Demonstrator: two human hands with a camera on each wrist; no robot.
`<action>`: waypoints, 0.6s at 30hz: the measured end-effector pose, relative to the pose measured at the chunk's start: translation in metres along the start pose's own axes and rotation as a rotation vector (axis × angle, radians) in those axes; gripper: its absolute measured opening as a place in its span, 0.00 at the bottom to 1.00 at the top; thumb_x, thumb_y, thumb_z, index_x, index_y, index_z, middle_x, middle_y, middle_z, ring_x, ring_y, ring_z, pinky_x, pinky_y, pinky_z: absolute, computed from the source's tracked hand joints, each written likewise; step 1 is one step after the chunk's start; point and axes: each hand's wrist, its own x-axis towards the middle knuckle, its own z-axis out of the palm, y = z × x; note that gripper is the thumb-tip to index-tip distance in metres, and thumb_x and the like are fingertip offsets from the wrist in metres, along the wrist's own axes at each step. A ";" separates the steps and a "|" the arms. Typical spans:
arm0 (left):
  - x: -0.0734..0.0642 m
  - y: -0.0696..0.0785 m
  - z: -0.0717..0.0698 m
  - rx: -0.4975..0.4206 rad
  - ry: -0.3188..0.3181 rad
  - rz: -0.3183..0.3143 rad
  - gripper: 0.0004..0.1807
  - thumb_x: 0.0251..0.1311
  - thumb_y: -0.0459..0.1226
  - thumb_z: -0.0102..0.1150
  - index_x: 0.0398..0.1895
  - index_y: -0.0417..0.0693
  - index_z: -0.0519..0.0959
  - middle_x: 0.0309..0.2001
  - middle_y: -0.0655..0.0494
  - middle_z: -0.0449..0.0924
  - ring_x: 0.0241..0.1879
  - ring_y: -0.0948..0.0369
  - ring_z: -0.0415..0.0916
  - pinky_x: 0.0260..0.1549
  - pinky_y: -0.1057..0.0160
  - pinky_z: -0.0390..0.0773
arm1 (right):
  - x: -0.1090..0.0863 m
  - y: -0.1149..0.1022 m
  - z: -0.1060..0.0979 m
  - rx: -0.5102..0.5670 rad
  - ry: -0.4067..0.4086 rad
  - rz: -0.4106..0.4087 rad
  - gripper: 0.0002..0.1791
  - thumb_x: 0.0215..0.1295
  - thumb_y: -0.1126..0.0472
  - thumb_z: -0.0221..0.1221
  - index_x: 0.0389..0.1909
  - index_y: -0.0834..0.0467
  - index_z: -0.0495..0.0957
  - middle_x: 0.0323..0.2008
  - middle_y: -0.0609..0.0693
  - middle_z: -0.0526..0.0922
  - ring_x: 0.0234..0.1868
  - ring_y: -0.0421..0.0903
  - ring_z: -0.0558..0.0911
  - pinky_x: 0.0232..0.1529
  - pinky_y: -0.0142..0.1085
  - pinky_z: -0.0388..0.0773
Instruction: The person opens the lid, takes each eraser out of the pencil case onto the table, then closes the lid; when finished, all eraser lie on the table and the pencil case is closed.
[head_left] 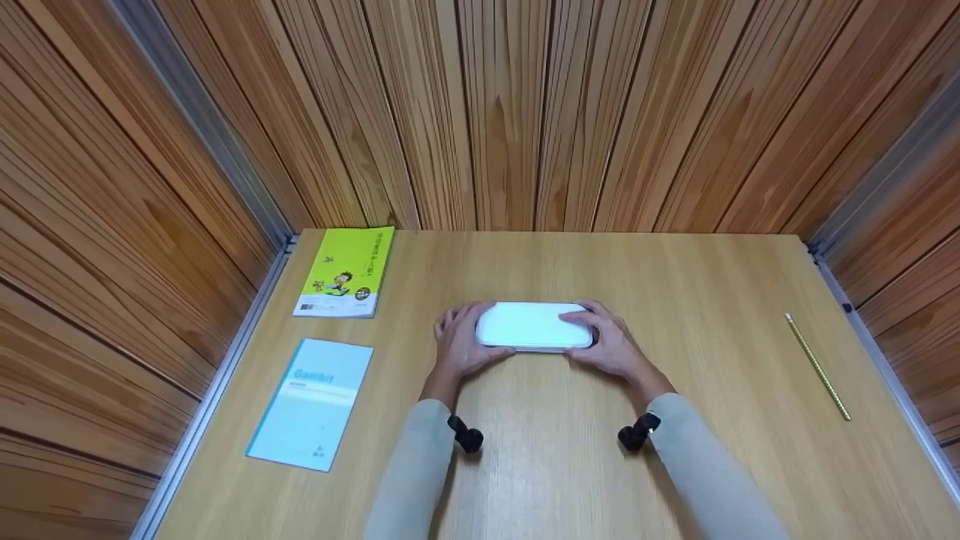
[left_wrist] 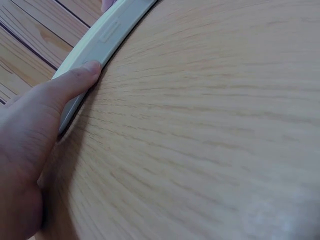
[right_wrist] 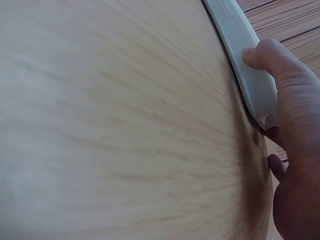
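A white, oblong pencil case [head_left: 525, 327] with rounded corners lies closed at the middle of the table. My left hand [head_left: 463, 341] grips its left end, the thumb along the near side and the fingers round the far corner. At the right end, my right hand [head_left: 609, 343] holds it with the thumb on the near side and one finger bent over the lid. The left wrist view shows the left thumb [left_wrist: 82, 75] pressed on the case's side wall [left_wrist: 107, 45], which has a small raised rectangle. In the right wrist view the right thumb [right_wrist: 260, 56] touches the same wall.
A green-yellow book [head_left: 345, 270] lies at the back left of the wooden table [head_left: 547, 450]. Nearer, a light blue notebook [head_left: 311, 405] marked "Gambit" lies flat. A gold pencil [head_left: 817, 366] lies at the right. Wood-panelled walls [head_left: 502, 112] enclose the back and sides.
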 end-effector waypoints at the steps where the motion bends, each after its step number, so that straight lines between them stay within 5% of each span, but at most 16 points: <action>1: 0.000 0.000 0.000 -0.006 -0.001 -0.004 0.52 0.54 0.63 0.85 0.82 0.61 0.74 0.82 0.51 0.76 0.80 0.42 0.65 0.82 0.31 0.51 | 0.000 0.000 0.000 -0.002 -0.001 0.002 0.34 0.66 0.54 0.77 0.74 0.45 0.83 0.87 0.63 0.64 0.88 0.71 0.62 0.85 0.78 0.52; 10: 0.001 -0.001 0.000 -0.030 -0.002 -0.036 0.54 0.51 0.64 0.86 0.80 0.61 0.75 0.81 0.54 0.77 0.81 0.43 0.65 0.82 0.33 0.50 | 0.003 -0.005 0.000 -0.023 -0.025 0.039 0.36 0.66 0.53 0.79 0.75 0.43 0.82 0.90 0.59 0.62 0.91 0.70 0.59 0.86 0.77 0.49; 18: 0.000 0.003 0.003 0.012 0.014 -0.027 0.53 0.52 0.67 0.83 0.80 0.61 0.75 0.80 0.54 0.78 0.81 0.44 0.66 0.83 0.31 0.51 | 0.000 -0.005 0.001 -0.026 0.016 -0.010 0.34 0.65 0.55 0.78 0.73 0.47 0.84 0.86 0.63 0.67 0.87 0.71 0.66 0.84 0.75 0.58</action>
